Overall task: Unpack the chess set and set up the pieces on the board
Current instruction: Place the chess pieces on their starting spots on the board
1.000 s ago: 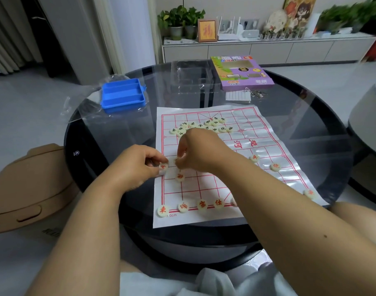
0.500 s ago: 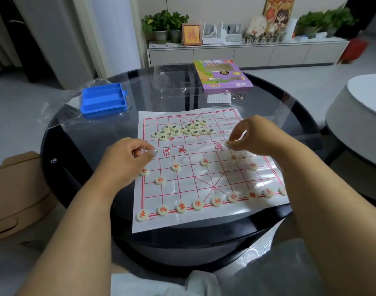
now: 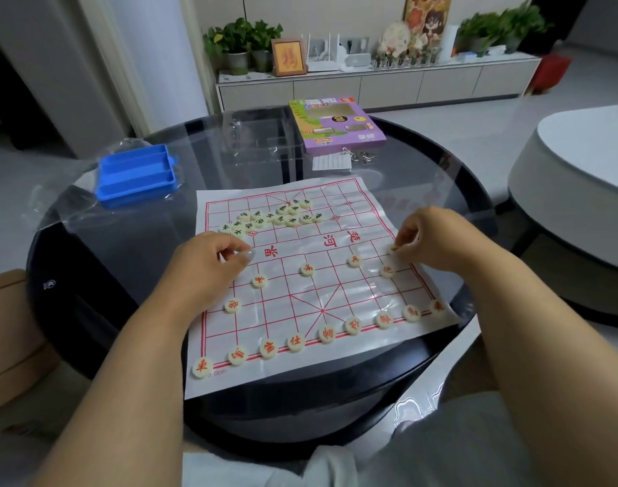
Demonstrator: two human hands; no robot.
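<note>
Glass, dark and round, the table (image 3: 153,240) fills the middle of the view, and the paper chess board (image 3: 300,293) with its red grid lies flat on it toward 6 o'clock. At 10 o'clock from the board sits a blue tray (image 3: 135,175); at 12 o'clock, a purple box (image 3: 335,124). The left hand (image 3: 209,268) rests curled at the board's 9 o'clock edge, fingers drawn in to the thumb; whether it grips a piece I cannot tell. The right hand (image 3: 437,240), well apart at 3 o'clock, pinches a red-marked piece (image 3: 393,248) on the grid. Red pieces line the near edge, the leftmost (image 3: 202,366) at 7 o'clock. Green-marked pieces (image 3: 272,216) lie heaped toward 11 o'clock
</note>
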